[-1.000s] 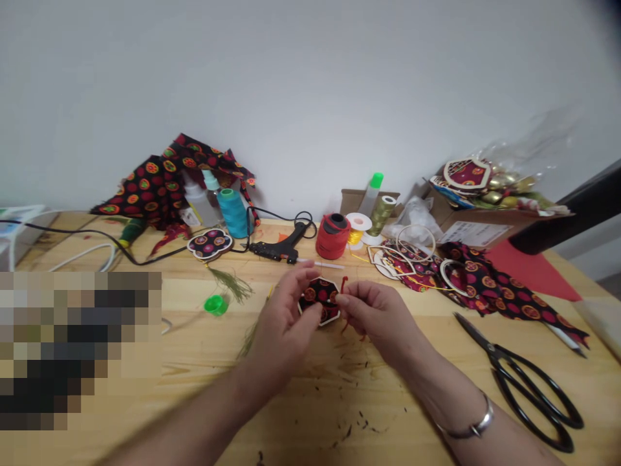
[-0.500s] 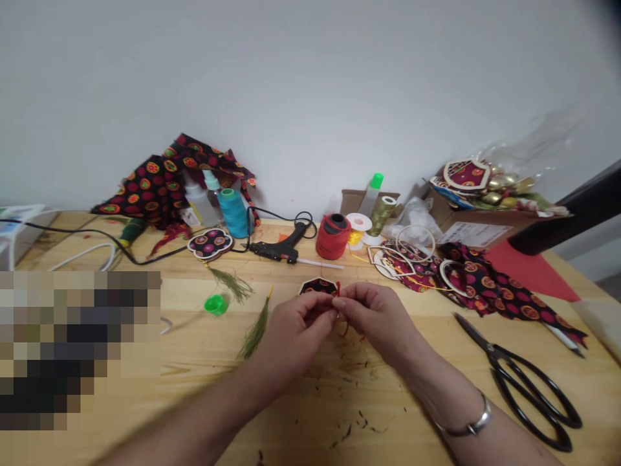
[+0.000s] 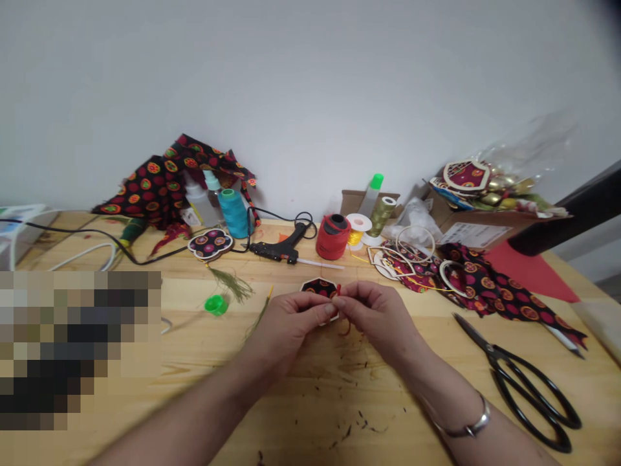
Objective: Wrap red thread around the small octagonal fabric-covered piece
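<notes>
My left hand (image 3: 291,323) and my right hand (image 3: 376,314) meet fingertip to fingertip over the wooden table. Both are closed in a pinch on a thin red cord (image 3: 339,288), whose short end stands up between them; loose red strands hang below my right fingers. Just behind the fingertips is an eight-sided ornament (image 3: 317,285) of dark patterned fabric with a pale rim, partly hidden by my left hand. Beside my left wrist lies a green tassel (image 3: 264,309), mostly covered. Whether the cord is fastened to the ornament cannot be made out.
Large black scissors (image 3: 517,382) lie at the right. A black glue gun (image 3: 281,249), red thread spool (image 3: 333,237) and teal thread cone (image 3: 235,213) stand behind. Another ornament (image 3: 210,244) and a green cap (image 3: 216,304) are at left. Patterned fabric (image 3: 490,278) lies right.
My left hand has turned and shifted slightly, its fingers lying flatter. More of the ornament shows, and more of the green tassel is covered. My right hand stays nearly in place.
</notes>
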Action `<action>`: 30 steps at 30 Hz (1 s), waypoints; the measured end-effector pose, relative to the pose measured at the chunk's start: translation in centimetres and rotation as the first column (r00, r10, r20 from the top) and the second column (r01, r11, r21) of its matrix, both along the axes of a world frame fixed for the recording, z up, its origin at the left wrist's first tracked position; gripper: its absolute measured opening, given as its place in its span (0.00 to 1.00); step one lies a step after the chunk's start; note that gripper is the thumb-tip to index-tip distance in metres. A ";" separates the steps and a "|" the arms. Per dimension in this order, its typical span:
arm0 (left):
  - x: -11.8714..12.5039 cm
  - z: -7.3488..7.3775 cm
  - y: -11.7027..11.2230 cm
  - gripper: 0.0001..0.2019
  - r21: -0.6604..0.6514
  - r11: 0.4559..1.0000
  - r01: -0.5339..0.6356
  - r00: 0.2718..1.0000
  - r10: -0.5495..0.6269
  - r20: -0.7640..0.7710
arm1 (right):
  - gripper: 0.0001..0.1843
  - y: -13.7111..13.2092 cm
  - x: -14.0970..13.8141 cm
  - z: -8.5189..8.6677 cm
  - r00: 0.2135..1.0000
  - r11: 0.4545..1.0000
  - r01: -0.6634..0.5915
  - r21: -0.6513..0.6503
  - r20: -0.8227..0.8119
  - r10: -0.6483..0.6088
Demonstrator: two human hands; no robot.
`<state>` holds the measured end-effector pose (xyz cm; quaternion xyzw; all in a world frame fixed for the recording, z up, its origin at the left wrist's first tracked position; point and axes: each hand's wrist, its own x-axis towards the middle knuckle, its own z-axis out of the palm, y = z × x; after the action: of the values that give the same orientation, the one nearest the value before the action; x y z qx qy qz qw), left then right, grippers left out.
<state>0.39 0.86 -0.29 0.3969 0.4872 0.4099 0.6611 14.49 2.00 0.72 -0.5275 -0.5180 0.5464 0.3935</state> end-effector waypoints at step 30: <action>-0.1 -0.1 0.2 0.07 -0.171 0.985 0.004 0.995 0.013 0.094 | 0.12 0.1 0.0 -0.6 0.999 0.999 -0.042 0.006 0.009 0.042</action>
<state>0.27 1.06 -0.39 0.3177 0.4895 0.3865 0.7142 14.51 2.09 0.15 -0.5175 -0.5325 0.5507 0.3813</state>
